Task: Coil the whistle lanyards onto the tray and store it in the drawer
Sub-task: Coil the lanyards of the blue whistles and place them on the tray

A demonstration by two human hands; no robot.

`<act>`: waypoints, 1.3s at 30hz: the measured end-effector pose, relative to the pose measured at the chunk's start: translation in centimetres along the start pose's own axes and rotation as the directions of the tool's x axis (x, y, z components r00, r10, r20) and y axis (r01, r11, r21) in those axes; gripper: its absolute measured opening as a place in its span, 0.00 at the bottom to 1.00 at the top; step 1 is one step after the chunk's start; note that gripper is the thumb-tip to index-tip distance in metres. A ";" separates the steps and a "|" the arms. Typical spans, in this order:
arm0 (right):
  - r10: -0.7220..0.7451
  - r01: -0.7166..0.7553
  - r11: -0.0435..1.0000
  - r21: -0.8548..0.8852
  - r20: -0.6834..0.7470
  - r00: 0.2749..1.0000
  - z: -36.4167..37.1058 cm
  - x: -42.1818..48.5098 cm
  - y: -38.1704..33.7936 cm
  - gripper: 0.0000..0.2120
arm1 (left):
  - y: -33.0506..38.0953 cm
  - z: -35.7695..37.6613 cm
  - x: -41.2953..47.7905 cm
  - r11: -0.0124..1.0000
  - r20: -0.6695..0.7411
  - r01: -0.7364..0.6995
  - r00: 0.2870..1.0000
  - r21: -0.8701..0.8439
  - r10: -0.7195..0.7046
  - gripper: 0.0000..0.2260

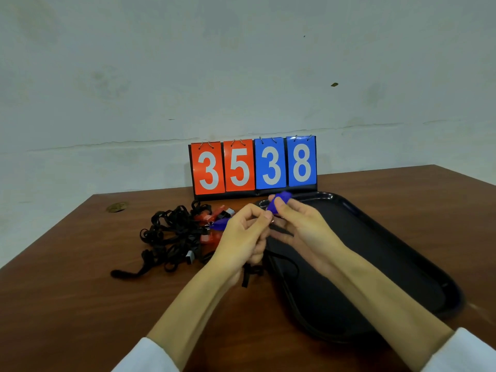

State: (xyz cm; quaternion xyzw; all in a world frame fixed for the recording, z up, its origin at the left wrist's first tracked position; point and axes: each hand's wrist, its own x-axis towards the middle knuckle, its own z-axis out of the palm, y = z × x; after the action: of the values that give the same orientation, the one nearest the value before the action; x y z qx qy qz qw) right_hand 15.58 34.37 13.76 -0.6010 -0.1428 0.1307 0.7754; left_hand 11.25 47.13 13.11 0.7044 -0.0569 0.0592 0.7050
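Blue whistle (277, 201) pinched by right hand (300, 226), seemingly.

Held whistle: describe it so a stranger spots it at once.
Start at the flip scoreboard reading 3538, then drop to the far-left corner of the black tray. There the right hand pinches a blue whistle, the only one lifted clear of the tangled pile.

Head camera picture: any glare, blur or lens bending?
Head view: soft, even light; faint sheen on the glossy black plastic tray rim and the red and blue flip scoreboard; brown wooden table edges bow from the wide lens; tangled black lanyard pile loses detail.
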 end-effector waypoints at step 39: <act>-0.141 0.131 0.987 -0.097 -0.104 0.984 -1.5 -0.2 -0.7 0.11 | -1.0 1.0 0.3 0.994 0.019 0.104 0.994 0.038 -0.105 0.17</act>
State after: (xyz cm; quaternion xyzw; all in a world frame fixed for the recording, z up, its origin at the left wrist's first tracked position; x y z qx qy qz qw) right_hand 15.95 32.77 14.10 -0.6305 -0.1460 0.0372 0.7615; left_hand 11.70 46.17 12.13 0.7198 -0.0262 0.0157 0.6935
